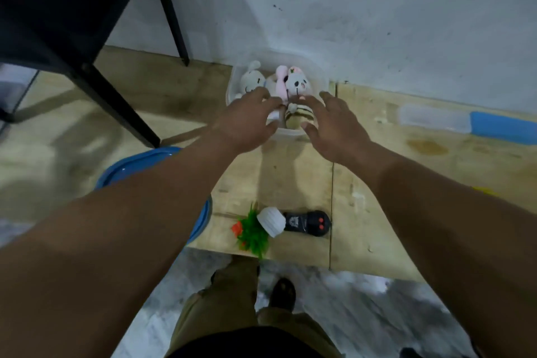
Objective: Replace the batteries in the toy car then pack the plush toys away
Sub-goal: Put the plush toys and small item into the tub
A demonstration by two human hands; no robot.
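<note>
clearly the packing step is in hand: the plush toys (283,83) already lie inside the clear plastic box (316,73) at the far edge of the bench (377,212), close to the wall, and both hands reach out over its near end. what looks like the toy car (308,222), dark with two red spots, lies near the front edge of the bench, touching a small fake plant in a white pot (263,225); whether its batteries are in cannot be told from here. the left hand (247,122) is spread wide, fingers straight, its fingertips over the toys near the white one, perhaps touching them. the right hand (334,128) is likewise open and flat, thumb toward the striped toy (296,118), gripping nothing that can be seen. the next move probably calls for pressing the toys down below the rim, then fetching the blue lid (139,166) lying on the left under the forearm and seating it squarely on the box
</note>
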